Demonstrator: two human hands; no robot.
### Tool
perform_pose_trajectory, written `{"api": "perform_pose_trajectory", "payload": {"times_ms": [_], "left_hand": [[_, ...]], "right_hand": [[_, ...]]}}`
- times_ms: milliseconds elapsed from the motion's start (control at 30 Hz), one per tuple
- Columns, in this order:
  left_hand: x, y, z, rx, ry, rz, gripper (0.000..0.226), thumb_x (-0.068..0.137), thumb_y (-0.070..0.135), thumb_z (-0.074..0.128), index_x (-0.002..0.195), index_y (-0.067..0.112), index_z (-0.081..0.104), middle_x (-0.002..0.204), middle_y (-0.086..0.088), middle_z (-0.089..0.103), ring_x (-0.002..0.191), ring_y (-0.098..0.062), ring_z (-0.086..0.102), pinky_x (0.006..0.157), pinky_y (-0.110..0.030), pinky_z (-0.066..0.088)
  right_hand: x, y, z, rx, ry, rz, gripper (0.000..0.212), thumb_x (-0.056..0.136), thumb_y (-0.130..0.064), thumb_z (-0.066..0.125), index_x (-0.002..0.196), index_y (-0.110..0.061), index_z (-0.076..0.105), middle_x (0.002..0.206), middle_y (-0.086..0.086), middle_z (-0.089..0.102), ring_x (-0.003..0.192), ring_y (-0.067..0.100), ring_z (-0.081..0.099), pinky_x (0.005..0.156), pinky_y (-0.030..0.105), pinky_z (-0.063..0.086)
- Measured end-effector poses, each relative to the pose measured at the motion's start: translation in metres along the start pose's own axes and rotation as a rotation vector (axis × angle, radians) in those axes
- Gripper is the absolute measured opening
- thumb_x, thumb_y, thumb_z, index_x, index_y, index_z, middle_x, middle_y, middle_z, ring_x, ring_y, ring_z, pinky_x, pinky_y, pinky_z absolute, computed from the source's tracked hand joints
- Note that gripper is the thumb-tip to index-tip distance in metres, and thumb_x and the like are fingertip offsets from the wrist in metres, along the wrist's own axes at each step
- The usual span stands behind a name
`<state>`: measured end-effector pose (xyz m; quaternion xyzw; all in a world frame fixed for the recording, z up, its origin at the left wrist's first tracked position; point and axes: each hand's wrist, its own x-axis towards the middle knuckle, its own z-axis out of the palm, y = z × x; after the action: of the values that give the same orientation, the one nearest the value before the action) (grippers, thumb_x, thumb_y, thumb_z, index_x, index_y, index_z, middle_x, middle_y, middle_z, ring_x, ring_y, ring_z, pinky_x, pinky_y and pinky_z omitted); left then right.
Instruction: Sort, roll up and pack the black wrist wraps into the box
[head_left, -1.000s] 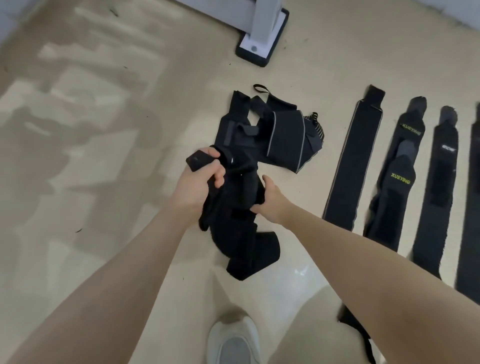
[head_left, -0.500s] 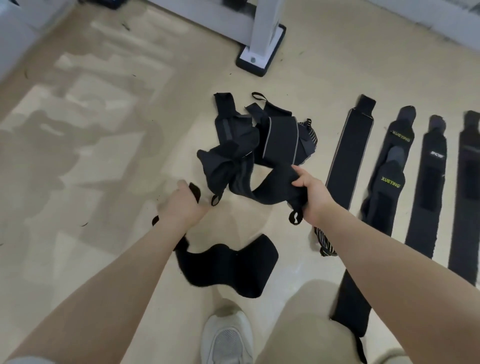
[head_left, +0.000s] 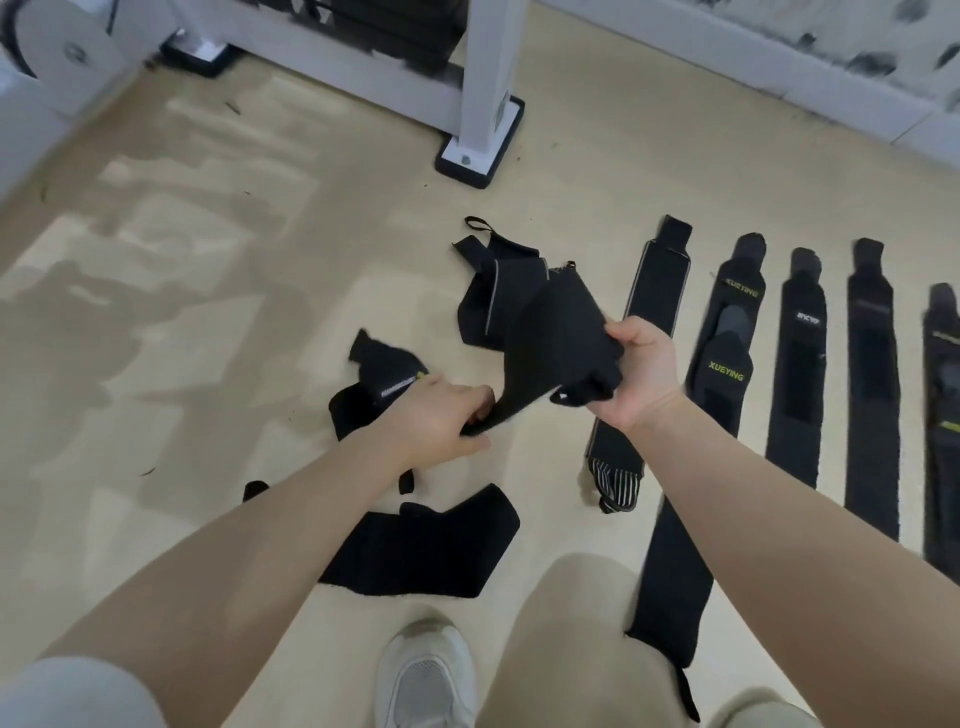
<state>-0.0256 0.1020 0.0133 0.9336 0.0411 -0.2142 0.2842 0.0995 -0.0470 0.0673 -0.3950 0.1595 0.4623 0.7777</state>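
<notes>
My right hand grips one end of a black wrist wrap lifted above the floor. My left hand pinches the lower end of that same wrap. Behind it lies a small tangle of black wraps on the floor. A crumpled wrap with a yellow-marked label lies by my left hand, and a bent one lies under my left forearm. To the right, several wraps are laid out flat side by side, two marked XUEYING. No box is in view.
A white machine frame with a black-footed post stands at the back on the beige floor. A striped wrap end and a long black wrap lie by my right knee. My white shoe is at the bottom.
My right hand lifted the wrap higher and towards the right. My left hand let go of the wrap now lying under my forearm and took the lower end of the lifted wrap.
</notes>
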Motion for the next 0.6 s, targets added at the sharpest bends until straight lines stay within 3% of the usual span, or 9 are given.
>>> {"api": "perform_pose_trajectory", "payload": {"times_ms": [67,133,200,233,300,367,500,600], "left_hand": [[-0.002,0.006,0.000,-0.426,0.051,-0.155,0.014,0.096,0.031,0.049,0.107,0.022,0.051,0.089,0.008,0.060,0.095,-0.018,0.060,0.083,-0.029,0.046],[-0.002,0.012,-0.009,-0.820,0.192,-0.281,0.030,0.100,0.031,0.042,0.126,0.019,0.051,0.112,0.002,0.062,0.108,-0.019,0.058,0.097,-0.037,0.046],[-0.001,0.019,-0.018,-1.043,0.360,-0.362,0.030,0.102,0.032,0.036,0.123,0.020,0.052,0.115,-0.001,0.060,0.109,-0.023,0.056,0.097,-0.043,0.046],[0.000,0.022,-0.022,-1.138,0.421,-0.377,0.026,0.102,0.031,0.035,0.118,0.022,0.053,0.113,-0.002,0.060,0.108,-0.023,0.057,0.094,-0.042,0.048],[-0.002,0.032,-0.028,-1.276,0.501,-0.343,0.020,0.102,0.028,0.036,0.109,0.026,0.055,0.107,-0.001,0.062,0.103,-0.021,0.059,0.083,-0.036,0.051],[-0.003,0.043,-0.030,-1.343,0.538,-0.293,0.018,0.102,0.025,0.038,0.107,0.026,0.055,0.104,0.000,0.063,0.099,-0.020,0.060,0.075,-0.033,0.051],[-0.004,0.049,-0.028,-1.484,0.618,-0.222,0.025,0.101,0.022,0.040,0.123,0.023,0.053,0.119,-0.003,0.063,0.107,-0.020,0.061,0.087,-0.040,0.053],[-0.004,0.045,-0.015,-1.466,0.411,-0.283,0.040,0.100,0.040,0.036,0.132,0.021,0.050,0.125,0.000,0.062,0.114,-0.018,0.059,0.102,-0.042,0.044]], "right_hand": [[0.006,0.002,-0.003,0.090,0.063,-0.048,0.035,0.094,-0.022,0.041,0.119,-0.004,0.059,0.105,0.015,0.068,0.100,0.030,0.066,0.089,0.044,0.053],[0.011,0.006,-0.009,-0.020,0.065,-0.015,0.062,0.096,-0.050,0.038,0.147,-0.017,0.028,0.133,0.013,0.053,0.129,0.028,0.047,0.110,0.047,0.034],[0.010,0.014,-0.017,-0.279,0.031,0.068,0.078,0.089,-0.064,0.039,0.151,-0.024,0.014,0.146,0.007,0.040,0.137,0.022,0.036,0.115,0.044,0.024],[0.007,0.021,-0.022,-0.432,0.006,0.130,0.081,0.085,-0.066,0.041,0.151,-0.024,0.017,0.146,0.003,0.041,0.136,0.019,0.036,0.115,0.042,0.024],[0.002,0.034,-0.030,-0.663,-0.101,0.238,0.069,0.084,-0.062,0.043,0.141,-0.024,0.038,0.135,-0.003,0.052,0.129,0.014,0.044,0.113,0.039,0.028],[-0.003,0.041,-0.033,-0.689,-0.189,0.252,0.040,0.092,-0.052,0.045,0.124,-0.027,0.053,0.124,-0.007,0.060,0.119,0.009,0.053,0.109,0.033,0.035],[-0.006,0.036,-0.030,-0.855,-0.258,0.053,0.031,0.093,-0.013,0.054,0.123,-0.016,0.056,0.121,-0.002,0.065,0.110,0.009,0.060,0.096,0.020,0.045],[-0.002,0.027,-0.028,-0.746,-0.184,-0.013,0.026,0.095,-0.004,0.048,0.119,-0.008,0.058,0.115,0.009,0.066,0.099,0.017,0.065,0.088,0.027,0.051]]}}
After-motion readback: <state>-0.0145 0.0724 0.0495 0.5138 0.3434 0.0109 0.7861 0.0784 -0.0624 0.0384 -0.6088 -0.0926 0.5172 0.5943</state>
